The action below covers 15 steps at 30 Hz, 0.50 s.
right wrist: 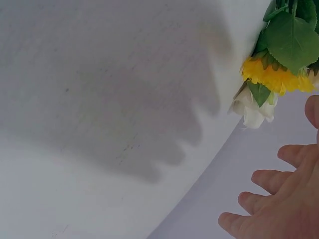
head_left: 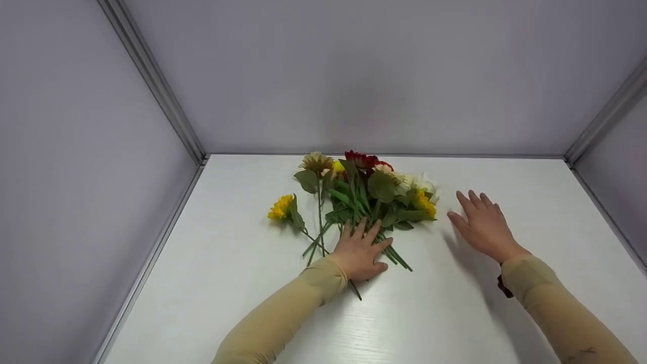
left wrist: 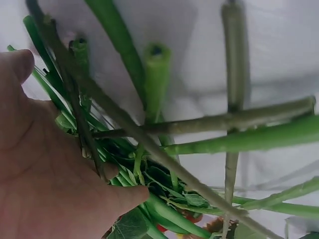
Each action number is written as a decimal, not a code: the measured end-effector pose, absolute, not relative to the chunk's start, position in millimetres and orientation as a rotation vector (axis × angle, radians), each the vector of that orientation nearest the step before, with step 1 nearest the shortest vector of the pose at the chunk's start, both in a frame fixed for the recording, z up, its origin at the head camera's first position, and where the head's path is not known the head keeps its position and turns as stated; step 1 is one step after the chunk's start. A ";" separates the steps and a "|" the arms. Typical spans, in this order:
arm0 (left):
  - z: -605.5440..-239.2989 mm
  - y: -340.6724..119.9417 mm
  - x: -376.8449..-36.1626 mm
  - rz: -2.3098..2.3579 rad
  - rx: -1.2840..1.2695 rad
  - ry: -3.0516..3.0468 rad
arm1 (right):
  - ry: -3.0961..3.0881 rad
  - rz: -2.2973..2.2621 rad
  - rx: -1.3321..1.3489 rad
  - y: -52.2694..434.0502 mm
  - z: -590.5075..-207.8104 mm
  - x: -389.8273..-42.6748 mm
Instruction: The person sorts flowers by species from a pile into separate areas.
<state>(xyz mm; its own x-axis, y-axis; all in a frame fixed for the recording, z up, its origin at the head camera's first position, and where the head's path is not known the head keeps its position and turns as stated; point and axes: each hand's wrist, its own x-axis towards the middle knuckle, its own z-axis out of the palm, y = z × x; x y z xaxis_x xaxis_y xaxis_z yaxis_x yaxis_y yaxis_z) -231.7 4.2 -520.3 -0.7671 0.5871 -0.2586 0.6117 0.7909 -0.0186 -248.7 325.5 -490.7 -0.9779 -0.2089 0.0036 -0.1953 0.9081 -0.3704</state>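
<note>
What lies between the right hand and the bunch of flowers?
Only bare white table, in the head view; the right hand hovers open beside the flowers, apart from them.

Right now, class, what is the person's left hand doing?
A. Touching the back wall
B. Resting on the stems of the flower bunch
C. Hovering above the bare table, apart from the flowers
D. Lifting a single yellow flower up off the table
B: the left hand lies on the green stems of the flower bunch on the white table; the right hand hovers apart beside it.
</note>
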 end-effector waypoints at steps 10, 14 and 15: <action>-525.1 -27.7 -222.0 -0.166 0.904 2.769 | 3.025 -0.570 -0.289 315.7 -498.5 -252.7; -521.6 -42.1 -212.9 -0.184 0.873 2.817 | 3.024 -0.567 -0.306 308.0 -499.9 -255.2; -520.9 -45.2 -211.1 -0.194 0.866 2.831 | 3.028 -0.561 -0.312 306.4 -499.8 -255.8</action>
<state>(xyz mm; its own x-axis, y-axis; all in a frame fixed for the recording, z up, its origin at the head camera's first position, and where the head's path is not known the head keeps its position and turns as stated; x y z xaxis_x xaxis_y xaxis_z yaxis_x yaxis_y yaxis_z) -211.1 -45.2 -520.9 -0.8158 0.5413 -0.2036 0.5641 0.8225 -0.0733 -255.8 306.4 -499.8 -0.9786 -0.2057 -0.0087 -0.1889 0.9139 -0.3594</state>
